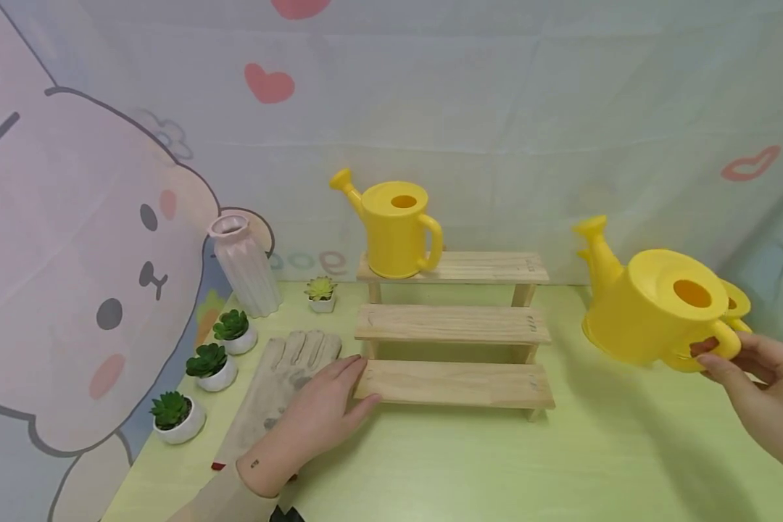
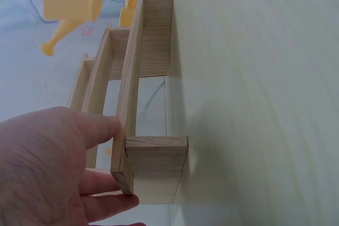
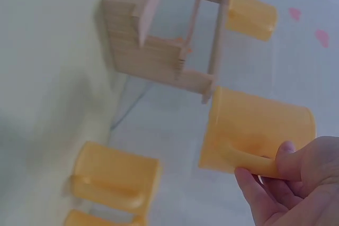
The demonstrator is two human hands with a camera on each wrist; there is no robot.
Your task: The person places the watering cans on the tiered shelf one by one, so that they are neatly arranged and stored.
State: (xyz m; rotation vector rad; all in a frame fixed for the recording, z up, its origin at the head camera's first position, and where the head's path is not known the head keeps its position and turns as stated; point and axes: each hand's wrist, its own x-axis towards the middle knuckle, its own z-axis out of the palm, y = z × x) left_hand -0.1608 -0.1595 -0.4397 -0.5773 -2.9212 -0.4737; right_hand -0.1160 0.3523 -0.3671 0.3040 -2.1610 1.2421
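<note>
My right hand point(image 1: 766, 395) grips a yellow watering can point(image 1: 659, 312) by its handle, lifted and tilted above the table at the right. Another yellow watering can point(image 1: 394, 228) stands at the left of the top board of a three-tier wooden plant stand point(image 1: 453, 380). With thumb and fingers, my left hand point(image 1: 320, 406) holds the left end of the stand's lowest board; the left wrist view shows this hand point(image 2: 47, 162) around the board's corner point(image 2: 123, 178). Below the held can, more yellow watering cans point(image 3: 116, 175) appear in the right wrist view, mostly hidden in the head view.
Beige gardening gloves point(image 1: 261, 406) lie left of the stand, partly under my left forearm. Small potted succulents point(image 1: 212, 366) line the table's left side, with another succulent point(image 1: 322, 293) near a white ribbed vase point(image 1: 246, 272). A printed curtain point(image 1: 496, 109) hangs behind.
</note>
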